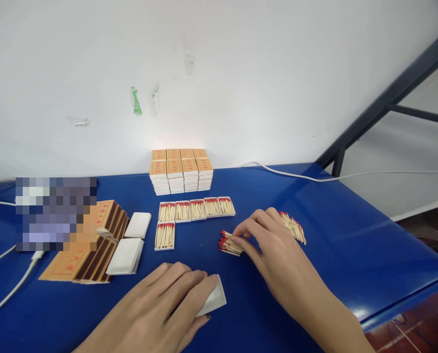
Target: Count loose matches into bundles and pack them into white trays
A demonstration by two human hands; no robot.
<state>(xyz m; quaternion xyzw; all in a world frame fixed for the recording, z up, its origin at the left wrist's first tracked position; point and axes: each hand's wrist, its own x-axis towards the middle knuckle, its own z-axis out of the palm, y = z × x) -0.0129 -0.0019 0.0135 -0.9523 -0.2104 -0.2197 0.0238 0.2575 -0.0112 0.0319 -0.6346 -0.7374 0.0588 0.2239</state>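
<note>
My left hand (170, 304) grips an empty white matchbox tray (214, 298) near the front of the table, fingers over its top and thumb below. To the right, my right hand (270, 240) pinches at a small pile of red-tipped matches (229, 244) lying on the table; its fingertips hide the ends of some of them. Another pile of matches (293, 227) lies just beyond that hand. Ahead of my hands, several trays filled with matches (197, 209) stand in a row, with one more filled tray (165, 236) in front of its left end.
Stacked orange matchboxes (182, 169) stand against the wall. At left are flattened-looking orange sleeves (90, 255), white trays (125, 256), a blurred-out device (55, 211) and a white cable (12, 291). Another cable (296, 175) runs along the back right of the blue table (351, 230).
</note>
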